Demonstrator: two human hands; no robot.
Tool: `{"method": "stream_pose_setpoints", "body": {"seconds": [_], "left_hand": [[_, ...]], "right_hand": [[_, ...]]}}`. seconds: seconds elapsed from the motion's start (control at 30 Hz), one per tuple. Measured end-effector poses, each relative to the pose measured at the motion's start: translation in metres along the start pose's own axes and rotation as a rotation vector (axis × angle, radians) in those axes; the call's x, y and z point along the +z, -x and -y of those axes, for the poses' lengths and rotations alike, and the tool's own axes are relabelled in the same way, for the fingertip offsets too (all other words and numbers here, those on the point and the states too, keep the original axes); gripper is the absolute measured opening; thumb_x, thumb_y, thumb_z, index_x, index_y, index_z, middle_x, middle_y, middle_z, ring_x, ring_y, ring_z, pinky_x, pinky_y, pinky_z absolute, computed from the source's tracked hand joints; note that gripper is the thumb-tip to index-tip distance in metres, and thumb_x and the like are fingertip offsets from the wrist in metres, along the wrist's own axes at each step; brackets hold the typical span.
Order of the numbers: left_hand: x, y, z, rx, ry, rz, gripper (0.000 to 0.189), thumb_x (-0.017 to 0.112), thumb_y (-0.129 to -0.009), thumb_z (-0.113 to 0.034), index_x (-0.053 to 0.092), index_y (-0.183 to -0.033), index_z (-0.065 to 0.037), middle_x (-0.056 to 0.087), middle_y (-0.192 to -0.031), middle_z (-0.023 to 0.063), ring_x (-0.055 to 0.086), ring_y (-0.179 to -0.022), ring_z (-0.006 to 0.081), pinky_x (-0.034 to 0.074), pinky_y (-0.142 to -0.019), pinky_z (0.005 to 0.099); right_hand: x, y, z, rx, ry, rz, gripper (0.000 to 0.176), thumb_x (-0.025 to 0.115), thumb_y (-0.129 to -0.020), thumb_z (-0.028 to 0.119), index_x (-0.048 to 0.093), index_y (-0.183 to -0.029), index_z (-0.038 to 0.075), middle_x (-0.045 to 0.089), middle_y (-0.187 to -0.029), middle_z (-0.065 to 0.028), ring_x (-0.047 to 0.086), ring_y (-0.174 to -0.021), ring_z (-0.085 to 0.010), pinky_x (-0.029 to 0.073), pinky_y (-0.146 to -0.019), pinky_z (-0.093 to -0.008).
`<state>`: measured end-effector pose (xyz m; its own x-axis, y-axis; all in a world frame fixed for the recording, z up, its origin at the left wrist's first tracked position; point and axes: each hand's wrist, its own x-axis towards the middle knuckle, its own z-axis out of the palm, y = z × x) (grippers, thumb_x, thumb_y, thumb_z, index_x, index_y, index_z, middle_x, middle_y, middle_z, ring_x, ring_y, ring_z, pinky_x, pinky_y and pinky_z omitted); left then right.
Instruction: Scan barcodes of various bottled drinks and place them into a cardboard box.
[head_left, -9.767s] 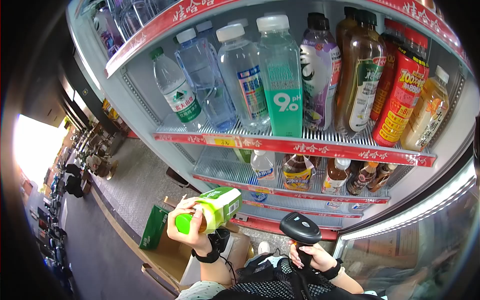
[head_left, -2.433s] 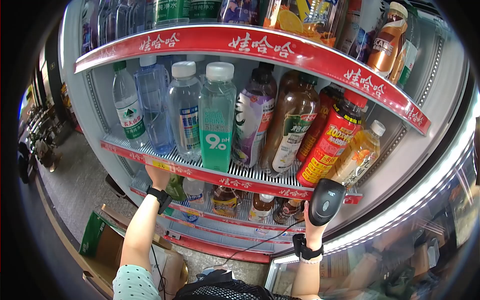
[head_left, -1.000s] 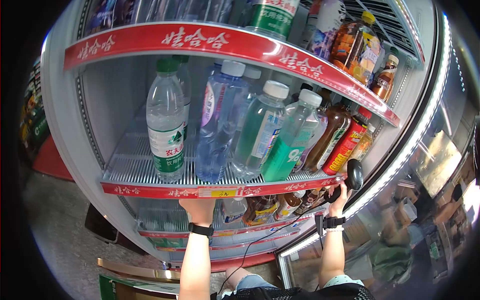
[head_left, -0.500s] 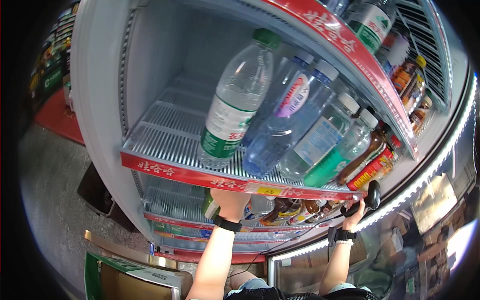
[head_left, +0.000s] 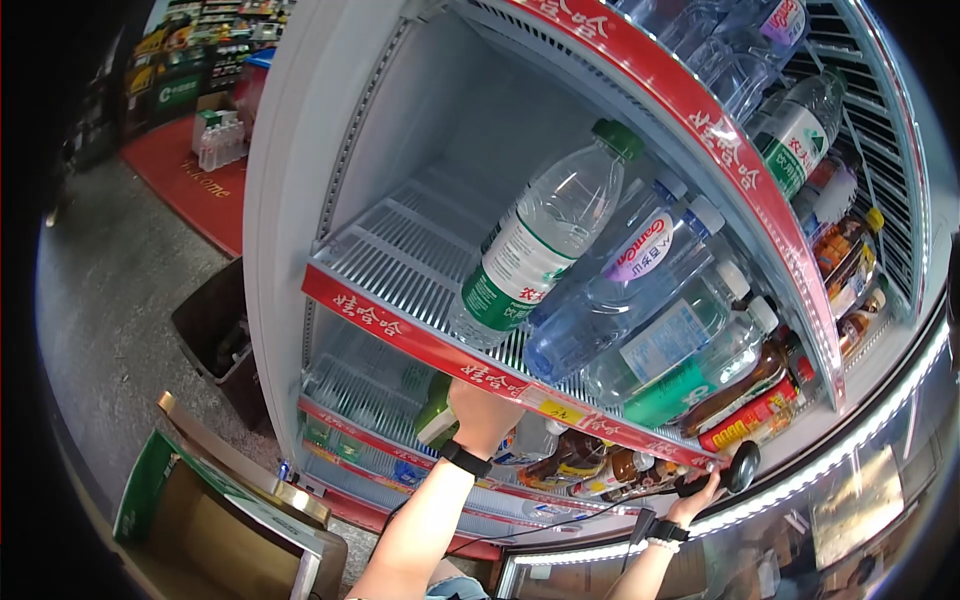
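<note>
Below the front rail of the middle shelf, my left hand [head_left: 490, 415] reaches in over a lower shelf, its back towards me. It appears closed round a bottle with green and white colouring [head_left: 435, 412]; the fingertips and much of the bottle are hidden. At the fridge's right side, my right hand [head_left: 700, 490] is closed on a black rounded object [head_left: 741, 467] whose kind I cannot make out. Above my left hand a green-capped water bottle [head_left: 545, 240] stands at the shelf front, beside blue-tinted water bottles [head_left: 630, 280].
More drinks bottles [head_left: 740, 400] line the shelf's right side. An open cardboard box [head_left: 225, 520] sits at the lower left, near a dark bin [head_left: 215, 330]. A red mat [head_left: 190, 180] lies farther back. The lit glass door [head_left: 850, 425] stands open at right.
My view has swung left, so the fridge appears farther right and more tilted. My left hand stays at the lower shelf with the bottle, and my right hand stays on the black object.
</note>
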<state>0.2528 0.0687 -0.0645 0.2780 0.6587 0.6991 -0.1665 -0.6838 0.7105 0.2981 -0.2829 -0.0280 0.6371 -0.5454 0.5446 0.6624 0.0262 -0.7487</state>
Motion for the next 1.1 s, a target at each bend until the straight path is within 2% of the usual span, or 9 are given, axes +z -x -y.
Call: {"method": "stream_pose_setpoints", "body": {"seconds": [0.2, 0.47, 0.57, 0.63, 0.7, 0.77, 0.87, 0.97, 1.1], "left_hand": [[-0.006, -0.005, -0.008, 0.019, 0.008, 0.042, 0.020, 0.067, -0.058, -0.025, 0.054, -0.053, -0.011, 0.053, -0.054, 0.0025, 0.055, -0.054, 0.0249, 0.042, -0.052, 0.0357], [0.003, 0.006, 0.007, 0.153, -0.091, 0.031, 0.024, 0.067, -0.060, -0.019, 0.046, -0.051, -0.012, 0.047, -0.048, 0.0011, 0.052, -0.048, 0.0239, 0.036, -0.045, 0.0330], [0.012, 0.018, 0.028, 0.081, -0.024, -0.049, 0.038, 0.076, -0.050, -0.027, 0.046, -0.065, -0.011, 0.048, -0.056, 0.0014, 0.050, -0.050, 0.0237, 0.036, -0.048, 0.0336], [0.011, 0.019, 0.031, 0.157, -0.174, -0.041, 0.046, 0.077, -0.048, -0.029, 0.045, -0.075, -0.010, 0.050, -0.066, 0.0042, 0.051, -0.059, 0.0255, 0.037, -0.055, 0.0361], [0.017, 0.034, 0.056, 0.157, -0.294, -0.025, 0.074, 0.079, -0.045, -0.035, 0.040, -0.102, -0.008, 0.047, -0.095, 0.0128, 0.046, -0.089, 0.0329, 0.034, -0.075, 0.0443], [0.016, 0.034, 0.061, 0.233, -0.388, -0.032, 0.079, 0.078, -0.045, -0.037, 0.038, -0.106, -0.007, 0.045, -0.098, 0.0142, 0.044, -0.093, 0.0339, 0.033, -0.078, 0.0452], [0.024, 0.041, 0.089, 0.257, -0.531, -0.004, 0.089, 0.076, -0.046, -0.042, 0.034, -0.116, -0.006, 0.042, -0.107, 0.0166, 0.040, -0.102, 0.0349, 0.030, -0.083, 0.0463], [0.023, 0.052, 0.102, 0.075, -0.214, -0.023, 0.097, 0.075, -0.050, -0.042, 0.024, -0.124, -0.005, 0.033, -0.122, 0.0173, 0.032, -0.113, 0.0331, 0.022, -0.094, 0.0476], [0.020, 0.045, 0.114, 0.366, -0.529, -0.028, 0.096, 0.076, -0.049, -0.044, 0.027, -0.123, -0.006, 0.037, -0.117, 0.0171, 0.035, -0.108, 0.0334, 0.025, -0.089, 0.0462]], "right_hand": [[0.001, -0.001, -0.006, 0.024, -0.071, -0.131, 0.016, 0.055, -0.081, 0.017, 0.044, -0.081, 0.006, 0.044, -0.057, -0.0008, 0.041, -0.048, -0.0084, 0.033, -0.046, -0.0232], [-0.007, -0.003, -0.006, -0.005, -0.050, 0.008, 0.024, 0.053, -0.082, 0.022, 0.044, -0.067, 0.006, 0.045, -0.055, -0.0023, 0.043, -0.048, -0.0105, 0.034, -0.047, -0.0239], [-0.020, -0.004, -0.008, 0.025, -0.018, 0.097, 0.021, 0.053, -0.082, 0.019, 0.047, -0.094, 0.003, 0.045, -0.055, -0.0022, 0.042, -0.048, -0.0097, 0.034, -0.047, -0.0234], [-0.024, -0.007, -0.007, 0.059, -0.016, 0.139, 0.042, 0.052, -0.083, 0.016, 0.036, -0.121, 0.005, 0.044, -0.056, -0.0018, 0.042, -0.049, -0.0095, 0.034, -0.049, -0.0228], [-0.031, -0.011, -0.009, 0.042, 0.104, 0.152, 0.018, 0.052, -0.083, 0.014, 0.047, -0.097, 0.003, 0.046, -0.058, -0.0024, 0.043, -0.050, -0.0096, 0.034, -0.050, -0.0229], [-0.032, -0.013, -0.005, 0.047, 0.189, 0.163, 0.015, 0.052, -0.084, 0.013, 0.046, -0.072, 0.005, 0.048, -0.060, -0.0028, 0.044, -0.051, -0.0100, 0.035, -0.051, -0.0234], [-0.044, -0.016, -0.025, 0.116, 0.191, 0.129, 0.016, 0.050, -0.086, 0.013, 0.046, -0.072, 0.004, 0.048, -0.059, -0.0025, 0.044, -0.052, -0.0103, 0.035, -0.052, -0.0243], [-0.033, -0.012, -0.009, 0.080, 0.242, 0.182, 0.015, 0.052, -0.085, 0.011, 0.050, -0.072, 0.003, 0.048, -0.063, -0.0011, 0.044, -0.058, -0.0100, 0.034, -0.056, -0.0245], [-0.031, -0.011, -0.011, 0.083, 0.180, 0.140, 0.010, 0.052, -0.084, 0.007, 0.050, -0.076, 0.003, 0.049, -0.065, -0.0012, 0.045, -0.060, -0.0105, 0.035, -0.058, -0.0252]]}}
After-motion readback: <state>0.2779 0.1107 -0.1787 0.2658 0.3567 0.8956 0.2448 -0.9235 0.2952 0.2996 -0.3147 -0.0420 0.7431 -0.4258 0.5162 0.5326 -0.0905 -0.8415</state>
